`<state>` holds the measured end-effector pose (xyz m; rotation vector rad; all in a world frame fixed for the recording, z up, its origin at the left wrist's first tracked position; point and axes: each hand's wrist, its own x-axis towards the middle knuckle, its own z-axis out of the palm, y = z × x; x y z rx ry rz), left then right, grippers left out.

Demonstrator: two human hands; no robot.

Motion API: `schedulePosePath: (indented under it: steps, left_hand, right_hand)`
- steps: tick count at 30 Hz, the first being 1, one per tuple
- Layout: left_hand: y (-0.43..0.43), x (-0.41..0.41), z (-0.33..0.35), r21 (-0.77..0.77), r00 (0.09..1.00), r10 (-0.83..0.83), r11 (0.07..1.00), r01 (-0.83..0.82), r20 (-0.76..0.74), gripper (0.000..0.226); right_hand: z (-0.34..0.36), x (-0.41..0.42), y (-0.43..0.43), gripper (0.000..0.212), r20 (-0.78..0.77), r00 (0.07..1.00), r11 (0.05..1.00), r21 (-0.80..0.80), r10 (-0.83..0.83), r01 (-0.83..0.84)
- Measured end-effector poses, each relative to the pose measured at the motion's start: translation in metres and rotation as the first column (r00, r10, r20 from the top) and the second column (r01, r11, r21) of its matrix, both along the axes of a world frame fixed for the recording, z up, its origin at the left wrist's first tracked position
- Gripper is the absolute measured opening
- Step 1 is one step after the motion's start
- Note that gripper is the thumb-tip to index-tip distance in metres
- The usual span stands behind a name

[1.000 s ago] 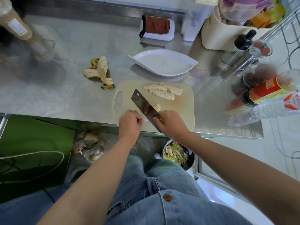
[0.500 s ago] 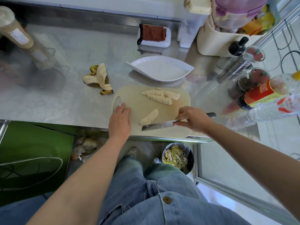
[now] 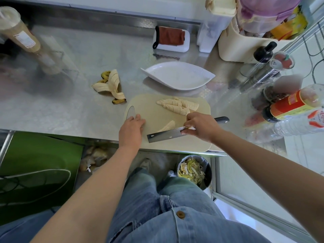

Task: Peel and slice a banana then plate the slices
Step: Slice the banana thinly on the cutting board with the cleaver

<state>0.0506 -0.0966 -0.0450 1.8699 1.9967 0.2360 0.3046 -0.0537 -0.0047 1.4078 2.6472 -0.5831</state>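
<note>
Resting left hand (image 3: 132, 127) flat on left end of beige plastic cutting board (image 3: 152, 106), beside its handle hole; fingers straight, close together.

Gripping steel cleaver (image 3: 166, 135) with right hand (image 3: 201, 126); fingers curled where blade meets black handle, blade pointing left over near part of board.

Leaving sliced pale banana halves (image 3: 177, 106) at far side of board, uncut banana piece (image 3: 167, 127) just beside blade.

Standing beyond board on steel desk (image 3: 87, 111): white leaf-shaped plate (image 3: 177, 76); lying left of it: yellow banana peel (image 3: 110, 86).
</note>
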Motion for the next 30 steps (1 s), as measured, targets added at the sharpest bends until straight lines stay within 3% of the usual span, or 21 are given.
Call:
schedulePosePath:
  steps: [11, 15, 19, 22, 30]
  left_hand:
    - [0.001, 0.000, 0.000, 0.031, 0.998, 0.042, 0.999, -0.041, -0.038, 0.029]
    - [-0.001, 0.003, 0.004, 0.015, 0.999, 0.036, 0.999, -0.035, -0.037, 0.030]
    - [-0.003, 0.005, 0.004, 0.003, 0.999, 0.021, 1.000, -0.021, -0.026, 0.031]
    - [-0.003, 0.008, 0.003, 0.011, 0.998, 0.010, 1.000, -0.010, -0.056, 0.029]
    - [-0.018, 0.029, -0.010, 0.027, 0.985, 0.028, 0.999, -0.024, -0.171, 0.045]
  right_hand:
    - [-0.005, -0.016, 0.003, 0.031, 0.001, 0.988, 0.985, 0.084, -0.153, 0.153]
    - [-0.007, -0.015, 0.004, 0.033, -0.046, 0.977, 0.978, -0.032, -0.208, 0.207]
    - [-0.008, 0.002, 0.000, 0.024, -0.219, 0.868, 0.894, -0.150, -0.446, 0.422]
    - [-0.012, 0.020, -0.005, 0.022, -0.247, 0.790, 0.827, -0.126, -0.562, 0.548]
    - [-0.020, 0.043, -0.019, 0.023, -0.211, 0.819, 0.842, -0.040, -0.534, 0.538]
